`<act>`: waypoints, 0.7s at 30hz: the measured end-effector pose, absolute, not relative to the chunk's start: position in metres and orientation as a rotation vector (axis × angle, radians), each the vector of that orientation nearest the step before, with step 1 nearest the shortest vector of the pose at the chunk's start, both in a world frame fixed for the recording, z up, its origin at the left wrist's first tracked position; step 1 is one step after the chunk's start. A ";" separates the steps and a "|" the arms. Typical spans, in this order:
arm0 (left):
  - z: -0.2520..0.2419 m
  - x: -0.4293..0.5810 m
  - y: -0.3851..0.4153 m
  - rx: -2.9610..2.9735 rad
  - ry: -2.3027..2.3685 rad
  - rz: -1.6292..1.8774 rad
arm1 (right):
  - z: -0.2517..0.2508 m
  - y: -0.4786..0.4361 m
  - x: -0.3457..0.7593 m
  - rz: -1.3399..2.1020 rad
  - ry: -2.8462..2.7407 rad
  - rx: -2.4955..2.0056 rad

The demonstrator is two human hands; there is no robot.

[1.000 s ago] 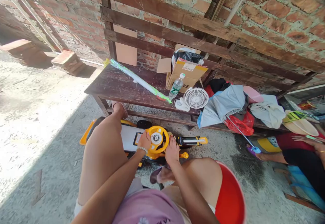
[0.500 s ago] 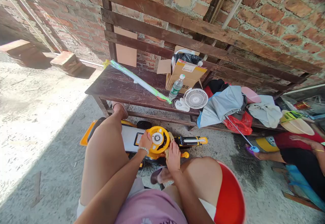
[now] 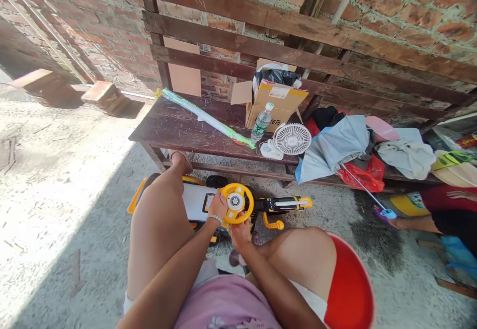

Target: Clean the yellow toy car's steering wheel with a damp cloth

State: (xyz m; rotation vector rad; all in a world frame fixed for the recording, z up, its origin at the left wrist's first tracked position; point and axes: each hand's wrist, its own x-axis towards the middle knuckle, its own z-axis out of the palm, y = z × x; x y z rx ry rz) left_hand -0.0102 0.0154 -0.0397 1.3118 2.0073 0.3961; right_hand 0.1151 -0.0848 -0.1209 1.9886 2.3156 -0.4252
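A yellow toy steering wheel (image 3: 249, 204) with a white hub sits on a yellow, white and black ride-on toy car (image 3: 192, 201) between my legs. My left hand (image 3: 217, 206), a beaded bracelet at its wrist, is closed around the wheel's left rim. Just under the lower rim is my right hand (image 3: 241, 234), with its fingers curled up beneath the wheel. The wheel partly hides those fingers, and what they hold cannot be made out. A black and yellow arm-like part (image 3: 286, 204) juts out to the right of the wheel.
Beyond the car stands a wooden bench (image 3: 179, 125) with a water bottle (image 3: 261, 123), cardboard box (image 3: 278, 103), small white fan (image 3: 292, 139) and folded umbrella (image 3: 335, 140). A red stool (image 3: 352, 284) is under me. Another person's foot (image 3: 395, 222) is at the right.
My right hand has moved left from beside the wheel's lower right to underneath its lower rim. My left hand stays on the left rim. The view has shifted slightly.
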 end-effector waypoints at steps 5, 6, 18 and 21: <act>-0.038 -0.009 0.015 1.298 1.950 0.367 | -0.120 -0.103 0.142 -0.426 2.460 1.919; -0.037 -0.009 0.015 1.301 1.949 0.374 | -0.117 -0.101 0.146 -0.393 2.473 1.946; -0.038 -0.011 0.013 1.335 1.935 0.353 | -0.117 -0.100 0.125 -0.489 2.312 1.972; -0.041 -0.012 0.014 1.331 1.918 0.374 | -0.128 -0.117 0.148 -0.446 2.235 2.196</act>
